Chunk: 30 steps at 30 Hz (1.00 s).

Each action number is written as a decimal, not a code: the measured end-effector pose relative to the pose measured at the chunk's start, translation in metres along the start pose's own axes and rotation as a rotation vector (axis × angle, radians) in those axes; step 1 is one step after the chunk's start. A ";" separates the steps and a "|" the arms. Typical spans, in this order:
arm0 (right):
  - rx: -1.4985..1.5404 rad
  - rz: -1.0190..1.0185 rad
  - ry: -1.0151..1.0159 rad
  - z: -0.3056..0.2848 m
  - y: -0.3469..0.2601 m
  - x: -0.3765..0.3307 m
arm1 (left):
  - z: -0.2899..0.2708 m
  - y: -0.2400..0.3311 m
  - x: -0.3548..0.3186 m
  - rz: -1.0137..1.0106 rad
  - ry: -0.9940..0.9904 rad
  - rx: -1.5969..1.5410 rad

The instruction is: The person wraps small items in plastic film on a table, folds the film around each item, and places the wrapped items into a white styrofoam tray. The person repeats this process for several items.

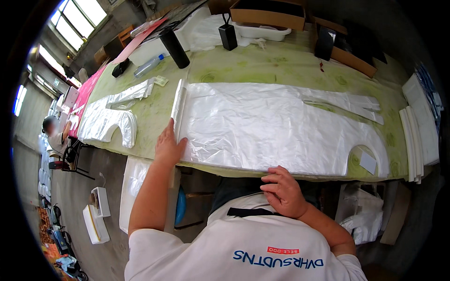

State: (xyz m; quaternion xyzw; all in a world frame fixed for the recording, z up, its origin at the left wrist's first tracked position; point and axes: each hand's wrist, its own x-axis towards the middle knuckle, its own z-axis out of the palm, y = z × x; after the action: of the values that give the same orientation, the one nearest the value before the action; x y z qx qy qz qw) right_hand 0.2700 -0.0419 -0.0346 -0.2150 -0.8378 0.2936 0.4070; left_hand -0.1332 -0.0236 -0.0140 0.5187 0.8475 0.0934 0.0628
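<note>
Plastic sheet point(276, 124), white and thin, spread flat on the green-stained table point(262, 65), with a rounded cut-out at its far right end and narrow strips trailing from its upper right edge. Left hand point(168, 146) lies flat on the sheet's left end, palm down and fingers together, pressing rather than clamping; just above the fingertips that end is gathered into a narrow rolled or folded band point(178, 100) running away from the body. Right hand point(282, 189) rests at the near table edge, fingers curled loosely over the sheet's lower border; whether any film is pinched between them cannot be told.

Beyond the left hand, further left on the table, lies a second piece of cut plastic point(110, 119), apart from the first. Past the sheet, at the far side of the table, stand a black cylinder point(174, 47), a clear bottle point(147, 65) on its side, a black box-shaped object point(228, 36) and an open cardboard box point(269, 14). To the right of the right hand, flat white pads point(412, 140) are stacked at the table's end.

Likely faults, judged from the lie of things: the film is light and slippery, so uneven pressure from the flat left palm could skew or wrinkle the band; a pull from the right hand at the border could drag the sheet off the near edge; the trailing strips could catch and tear
</note>
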 end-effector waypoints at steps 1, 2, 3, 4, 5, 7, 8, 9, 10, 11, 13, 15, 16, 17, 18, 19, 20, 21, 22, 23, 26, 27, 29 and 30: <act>0.005 0.003 0.001 -0.001 0.001 0.001 | -0.004 -0.008 0.006 -0.048 -0.036 -0.012; -0.004 -0.003 0.002 -0.001 0.001 0.002 | -0.007 -0.018 0.010 -0.096 -0.072 -0.024; -0.011 -0.004 0.005 0.000 0.000 0.001 | -0.006 -0.027 0.010 -0.062 -0.005 -0.085; -0.018 -0.005 0.008 0.001 -0.002 0.002 | -0.008 -0.036 0.011 -0.087 0.010 -0.190; -0.021 -0.006 0.009 0.000 -0.003 0.002 | -0.011 -0.044 0.013 -0.112 0.026 -0.294; -0.026 -0.009 0.005 -0.002 -0.007 0.003 | -0.011 -0.067 0.015 -0.042 0.170 -0.321; -0.008 -0.006 0.009 -0.002 -0.007 0.003 | -0.006 -0.079 0.014 -0.049 0.180 -0.530; 0.004 0.000 0.012 -0.001 -0.007 0.003 | -0.006 -0.081 0.013 -0.054 0.186 -0.742; 0.015 0.009 0.013 0.000 -0.007 0.003 | -0.004 -0.081 0.012 -0.059 0.190 -0.957; -0.003 0.028 0.029 -0.002 -0.009 0.005 | -0.026 -0.036 -0.001 -0.174 0.068 -1.085; 0.087 0.096 0.052 0.004 -0.008 0.007 | -0.043 0.009 -0.023 -0.135 -0.094 -1.285; 0.184 0.232 0.057 0.009 -0.015 0.007 | -0.034 0.045 -0.043 -0.093 -0.261 -1.450; 0.258 0.334 0.037 0.012 -0.018 0.008 | -0.026 0.064 -0.054 -0.065 -0.336 -1.514; 0.388 0.477 0.027 0.016 -0.022 0.008 | -0.020 0.087 -0.066 -0.107 -0.364 -1.557; 0.518 0.616 0.031 0.019 -0.024 0.007 | -0.011 0.105 -0.075 -0.150 -0.440 -1.630; 0.670 0.707 0.030 0.022 -0.024 0.007 | 0.000 0.117 -0.083 -0.177 -0.478 -1.656; 0.822 0.798 0.035 0.024 -0.023 0.005 | 0.009 0.126 -0.091 -0.204 -0.515 -1.682; 0.874 0.845 -0.013 0.021 -0.023 0.007 | 0.017 0.130 -0.096 -0.210 -0.550 -1.718; 0.866 0.875 -0.049 0.022 -0.020 0.005 | 0.017 0.138 -0.106 -0.223 -0.540 -1.690; 0.942 0.962 -0.037 0.019 -0.022 0.003 | 0.022 0.140 -0.115 -0.199 -0.548 -1.662; 1.094 1.161 0.065 0.014 -0.022 0.006 | 0.025 0.138 -0.136 -0.101 -0.561 -1.507; 1.146 1.173 0.066 0.014 -0.019 0.008 | 0.022 0.135 -0.145 -0.072 -0.556 -1.444; 1.171 1.200 0.047 0.016 -0.018 0.014 | 0.024 0.126 -0.163 0.076 -0.565 -1.398; 1.150 1.210 0.026 0.020 -0.020 0.020 | 0.027 0.122 -0.172 0.158 -0.545 -1.408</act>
State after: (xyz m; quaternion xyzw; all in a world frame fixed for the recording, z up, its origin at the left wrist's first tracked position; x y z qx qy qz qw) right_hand 0.2402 -0.0509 -0.0196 -0.3900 -0.2924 0.8409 0.2351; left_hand 0.0564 -0.1199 -0.0112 0.4200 0.5027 0.4852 0.5792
